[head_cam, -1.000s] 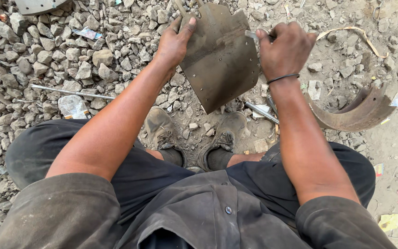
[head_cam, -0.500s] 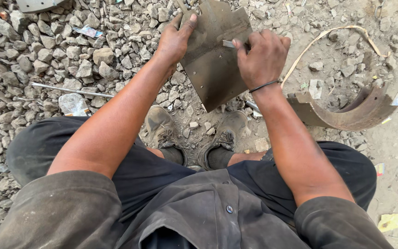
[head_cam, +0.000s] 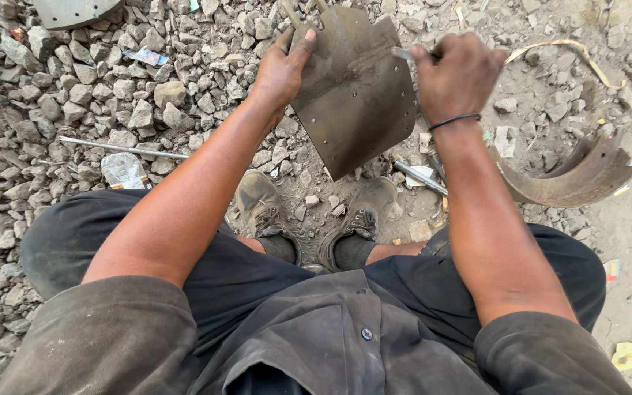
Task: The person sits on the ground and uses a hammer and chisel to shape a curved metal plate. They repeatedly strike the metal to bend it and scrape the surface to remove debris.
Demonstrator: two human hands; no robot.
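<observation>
Head view looks down on a person crouched over stony ground, both bare forearms stretched forward. A curved metal plate, brown and dusty with small holes along it, stands tilted in the upper middle of the frame, its pointed lower end hanging just above the gap between two worn shoes. The left hand grips the plate's left edge, fingers wrapped over the rim and pressed against the metal. The right hand is closed into a fist at the plate's upper right edge, fingers curled tight around a small grey metal tool whose tip pokes out to the left and touches the plate's surface. A dark band circles the right wrist.

Grey gravel fills the left half of the frame, with a thin metal rod lying across it and a crumpled wrapper just below that. At the right edge a second curved, rusty metal piece rests on packed dirt, well apart from the plate. A pale strap loops across the dirt in the upper right. Another grey plate edge shows at the upper left corner.
</observation>
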